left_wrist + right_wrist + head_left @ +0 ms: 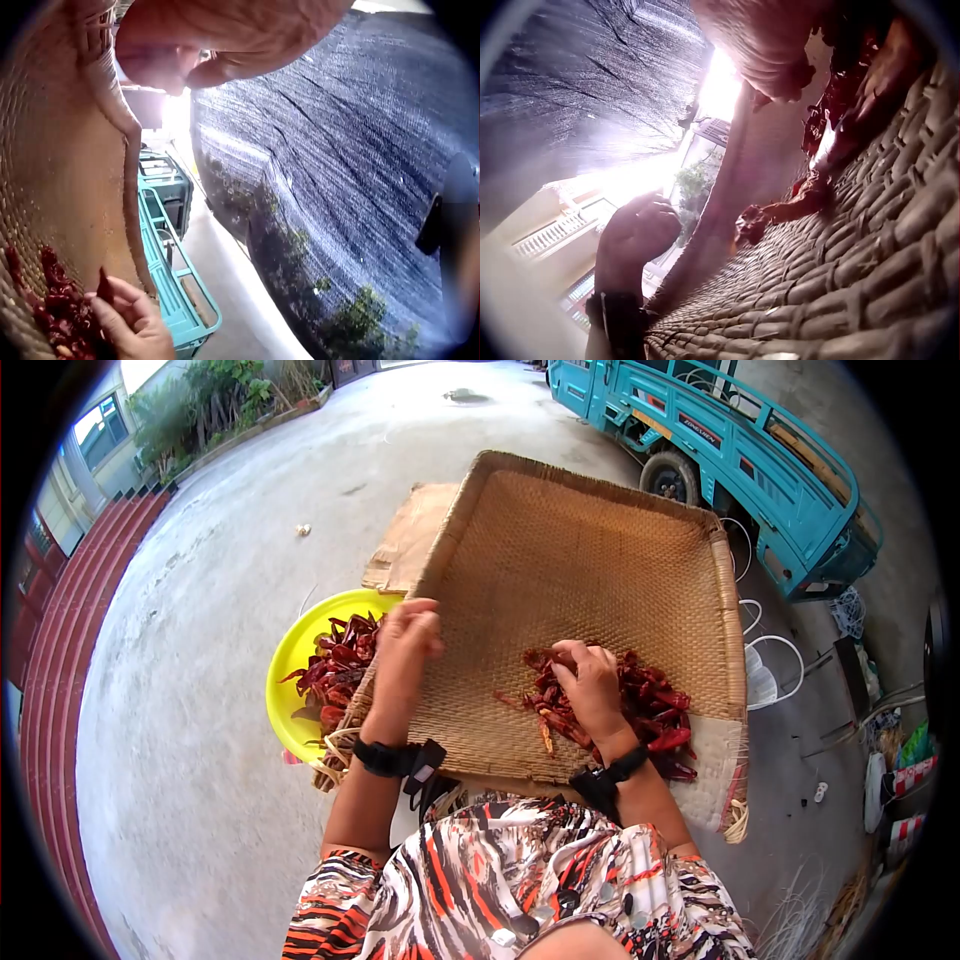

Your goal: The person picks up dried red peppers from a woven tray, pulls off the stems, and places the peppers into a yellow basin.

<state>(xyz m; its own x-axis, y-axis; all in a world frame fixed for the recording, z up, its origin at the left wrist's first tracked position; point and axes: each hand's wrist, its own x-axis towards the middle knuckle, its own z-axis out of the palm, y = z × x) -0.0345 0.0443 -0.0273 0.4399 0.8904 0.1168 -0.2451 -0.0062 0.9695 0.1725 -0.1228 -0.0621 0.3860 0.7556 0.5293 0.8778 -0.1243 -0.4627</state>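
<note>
A large shallow woven basket (590, 550) lies in front of the person, with a pile of dried red chilies (665, 705) at its near right. My right hand (593, 685) is over that pile, pinching a dried chili (105, 289) between thumb and fingers, seen best in the left wrist view. Above the basket's left edge is my left hand (405, 645), its fingers curled and no object visible in them. Beside that hand stands a yellow basin (283, 670), holding more dried red chilies (340, 660). The left forearm hides part of the basin.
Flat cardboard (412, 545) lies behind the basin. A turquoise cargo tricycle (720, 445) is parked at the far right. White looped cords (785, 650) hang beside the basket's right edge. Dark red steps (85, 650) run along the left of the concrete yard.
</note>
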